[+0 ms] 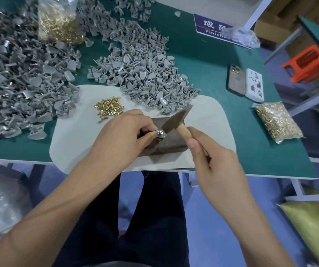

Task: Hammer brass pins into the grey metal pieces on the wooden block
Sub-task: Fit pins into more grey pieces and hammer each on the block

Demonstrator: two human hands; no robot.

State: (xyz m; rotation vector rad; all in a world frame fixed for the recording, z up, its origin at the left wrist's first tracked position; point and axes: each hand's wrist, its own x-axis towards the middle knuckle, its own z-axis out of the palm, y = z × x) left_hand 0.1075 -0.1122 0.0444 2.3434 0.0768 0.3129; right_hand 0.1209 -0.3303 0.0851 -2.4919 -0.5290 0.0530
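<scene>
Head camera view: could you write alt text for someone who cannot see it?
A person's left hand pinches a grey metal piece on a wooden block while the right hand holds a hammer over it. Loose brass pins and heaps of grey pieces lie beyond.

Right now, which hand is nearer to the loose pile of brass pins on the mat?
Left. The left hand lies just below and right of the pins, pinching a grey piece on the block. The right hand grips the hammer farther right.
</scene>
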